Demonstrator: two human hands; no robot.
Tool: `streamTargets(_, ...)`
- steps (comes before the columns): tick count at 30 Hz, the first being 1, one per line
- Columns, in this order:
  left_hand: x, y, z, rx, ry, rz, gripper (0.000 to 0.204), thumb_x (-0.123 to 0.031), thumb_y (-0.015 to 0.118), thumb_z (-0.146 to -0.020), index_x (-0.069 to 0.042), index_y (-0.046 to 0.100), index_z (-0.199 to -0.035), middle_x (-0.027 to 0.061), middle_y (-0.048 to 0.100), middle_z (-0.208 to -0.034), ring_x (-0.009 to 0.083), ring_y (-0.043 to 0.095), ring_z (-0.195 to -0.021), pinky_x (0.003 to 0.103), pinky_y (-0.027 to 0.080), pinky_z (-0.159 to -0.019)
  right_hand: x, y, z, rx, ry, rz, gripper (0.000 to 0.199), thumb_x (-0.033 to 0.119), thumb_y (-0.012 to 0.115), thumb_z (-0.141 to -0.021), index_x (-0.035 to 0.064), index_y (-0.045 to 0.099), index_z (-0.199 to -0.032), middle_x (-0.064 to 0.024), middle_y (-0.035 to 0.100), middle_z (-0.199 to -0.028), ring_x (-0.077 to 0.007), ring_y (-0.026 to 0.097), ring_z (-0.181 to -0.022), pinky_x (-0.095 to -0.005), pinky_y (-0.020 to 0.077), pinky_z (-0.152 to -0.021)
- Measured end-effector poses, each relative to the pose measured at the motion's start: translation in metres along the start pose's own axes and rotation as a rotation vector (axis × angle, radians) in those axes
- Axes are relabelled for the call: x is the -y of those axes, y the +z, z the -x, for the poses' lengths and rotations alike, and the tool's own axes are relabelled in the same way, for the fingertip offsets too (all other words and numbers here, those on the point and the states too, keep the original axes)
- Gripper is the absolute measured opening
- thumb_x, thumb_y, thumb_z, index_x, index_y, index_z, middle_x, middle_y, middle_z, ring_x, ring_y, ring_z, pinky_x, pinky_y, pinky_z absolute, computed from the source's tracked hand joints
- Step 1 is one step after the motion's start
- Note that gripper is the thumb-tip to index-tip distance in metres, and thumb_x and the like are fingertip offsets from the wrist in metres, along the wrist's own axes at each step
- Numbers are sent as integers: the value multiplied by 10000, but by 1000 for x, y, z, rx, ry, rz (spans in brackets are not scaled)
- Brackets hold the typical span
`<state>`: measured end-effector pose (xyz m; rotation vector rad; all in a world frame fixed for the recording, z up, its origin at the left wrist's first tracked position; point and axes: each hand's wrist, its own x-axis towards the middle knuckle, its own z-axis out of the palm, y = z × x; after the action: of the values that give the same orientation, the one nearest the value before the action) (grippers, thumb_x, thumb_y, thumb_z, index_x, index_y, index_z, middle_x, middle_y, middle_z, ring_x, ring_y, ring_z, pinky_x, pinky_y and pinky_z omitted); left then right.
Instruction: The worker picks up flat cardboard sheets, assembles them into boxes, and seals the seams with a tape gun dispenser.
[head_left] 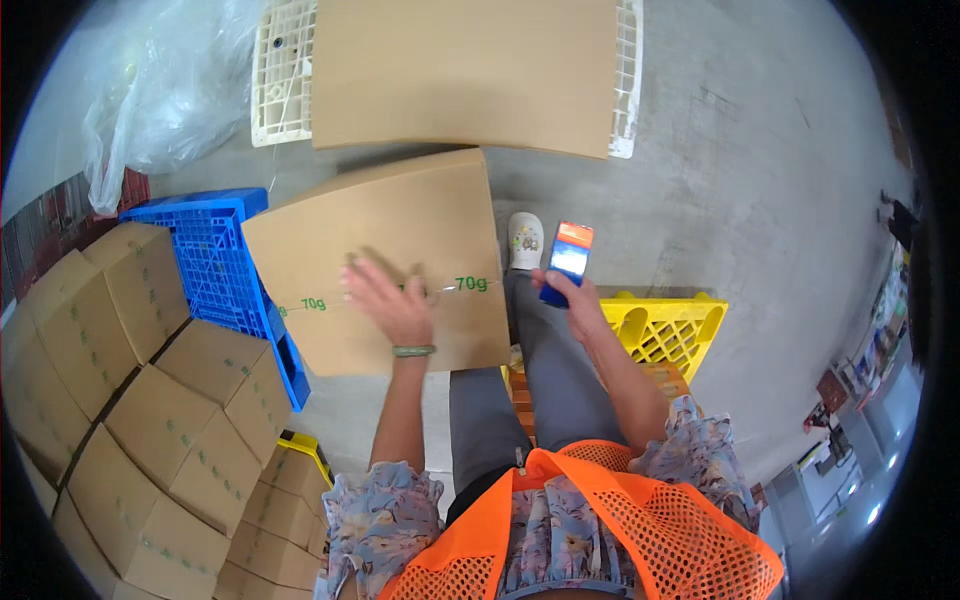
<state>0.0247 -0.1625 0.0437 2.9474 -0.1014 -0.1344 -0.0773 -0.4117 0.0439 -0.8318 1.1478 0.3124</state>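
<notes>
A large cardboard box (400,225) with green print along its seam stands in front of me, left of my legs. My left hand (388,302), with a green bracelet at the wrist, is over its top. The fingers are stretched out and a little blurred, and nothing is in them. Whether the palm touches the cardboard, I cannot tell. My right hand (574,297) is closed round the lower end of a small, flat, glossy packet (568,260), blue and orange with a bright shine in the middle. It is held up to the right of the box, near my shoe (525,240).
Stacked cartons (165,420) fill the left side, beside a blue plastic pallet (215,245). Ahead, another big carton (465,75) rests on a white pallet (282,75). Clear plastic sheeting (180,85) lies at far left. A yellow pallet (675,330) is by my right arm.
</notes>
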Motion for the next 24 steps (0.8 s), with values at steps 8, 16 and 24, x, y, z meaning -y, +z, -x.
streamTargets(8, 177, -15, -52, -233, -721, -343, 659, -469, 283, -1012, 6, 258, -1468, 295, 286, -1479, 469, 280, -1361, 544, 254, -1103, -47, 36, -63, 215, 27, -114, 373, 212, 657, -872, -33, 617, -1151, -97, 671, -1096, -198, 639, -1012, -333, 466, -947)
streamTargets(16, 204, -6, -48, -6, -738, 77, 584, -489, 312, -995, 9, 487, -1242, 282, 551, -1181, 455, 530, -1072, 521, 422, -917, -65, 37, -128, -52, -100, 164, 302, 206, 692, -810, 40, 592, -1041, -46, 632, -813, -141, 616, -757, -301, 499, -743)
streamTargets(24, 273, -6, -50, -90, -581, 35, 644, -483, 321, -989, 55, 412, -1332, 324, 485, -1287, 473, 444, -1190, 516, 362, -995, -52, 41, -112, -481, -528, 673, 360, 218, 695, -812, -30, 515, -1001, -156, 633, -870, -315, 625, -791, -411, 489, -761)
